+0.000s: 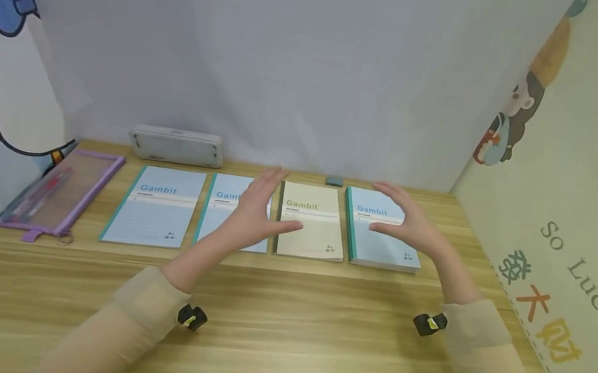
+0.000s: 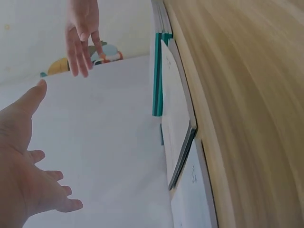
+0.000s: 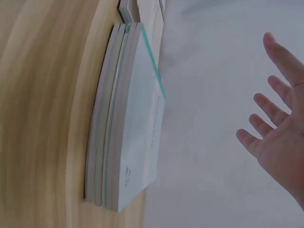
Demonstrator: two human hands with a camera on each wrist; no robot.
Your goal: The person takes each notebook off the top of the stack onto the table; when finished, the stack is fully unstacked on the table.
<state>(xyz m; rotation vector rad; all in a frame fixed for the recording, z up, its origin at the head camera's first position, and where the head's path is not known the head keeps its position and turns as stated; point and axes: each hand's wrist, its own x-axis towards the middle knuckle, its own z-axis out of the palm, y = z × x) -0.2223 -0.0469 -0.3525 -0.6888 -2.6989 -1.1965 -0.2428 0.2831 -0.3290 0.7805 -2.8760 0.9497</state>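
Note:
My left hand (image 1: 252, 218) is held above the row of notebooks, thumb spread from straight fingers, holding nothing. It overlaps a blue notebook (image 1: 214, 220) in the head view, its thumb reaching over the cream notebook (image 1: 310, 238). On the right, my right hand (image 1: 411, 221) hovers over a stack of notebooks (image 1: 374, 251) with a blue cover on top, thumb and fingers spread apart. The right wrist view shows that stack (image 3: 137, 123) as several notebooks thick, with the hand (image 3: 285, 128) apart from it. Another blue notebook (image 1: 152, 214) lies at the left of the row.
A mesh pouch (image 1: 82, 190) with purple edging and pens inside lies at the far left. Behind the notebooks stand a pale case (image 1: 177, 146) and a small grey-blue block (image 1: 334, 181). A white panel (image 1: 288, 77) closes off the table's back; a printed cloth (image 1: 562, 206) hangs at right.

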